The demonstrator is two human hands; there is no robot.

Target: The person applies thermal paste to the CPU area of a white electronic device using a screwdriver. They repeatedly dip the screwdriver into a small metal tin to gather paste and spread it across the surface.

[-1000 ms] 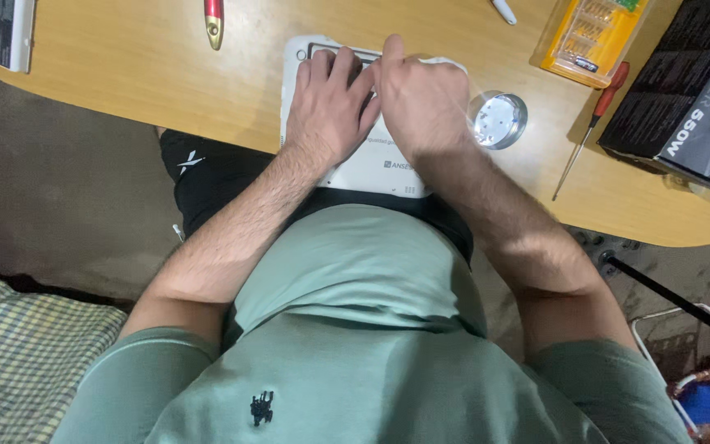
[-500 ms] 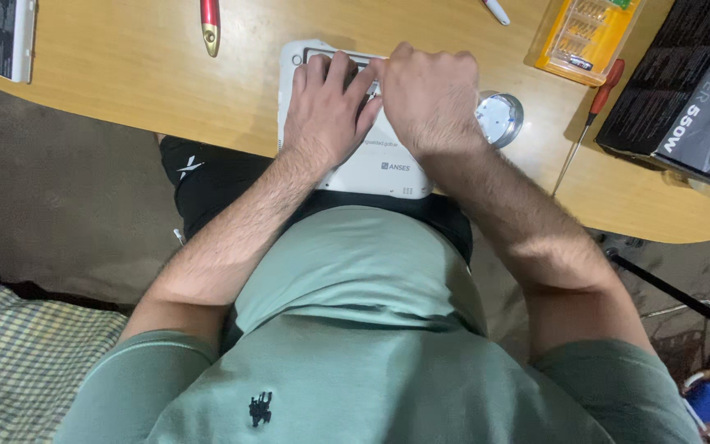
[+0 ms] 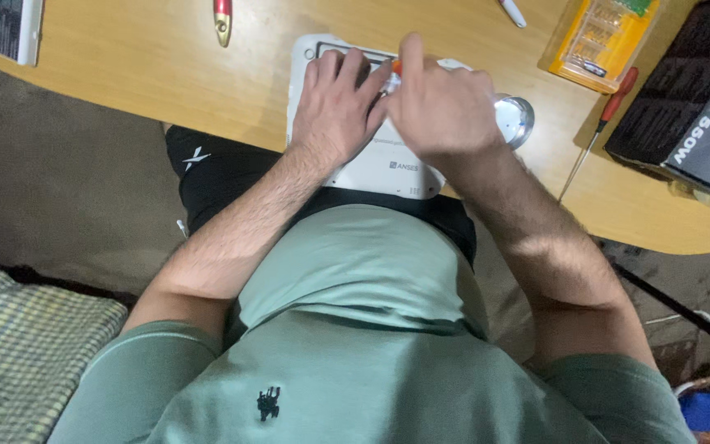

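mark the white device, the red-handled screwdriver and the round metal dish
white device (image 3: pixel 388 168), head view, bare lower casing near the table edge
red-handled screwdriver (image 3: pixel 620 89), head view, on the red handle
round metal dish (image 3: pixel 516 119), head view, on its right rim

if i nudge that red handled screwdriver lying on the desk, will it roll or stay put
The red-handled screwdriver would probably roll: its handle looks rounded and its long thin shaft lies flat on the smooth wooden desk. It lies close to the curved desk edge, so a push that way might send it off. It looks stiff and light.
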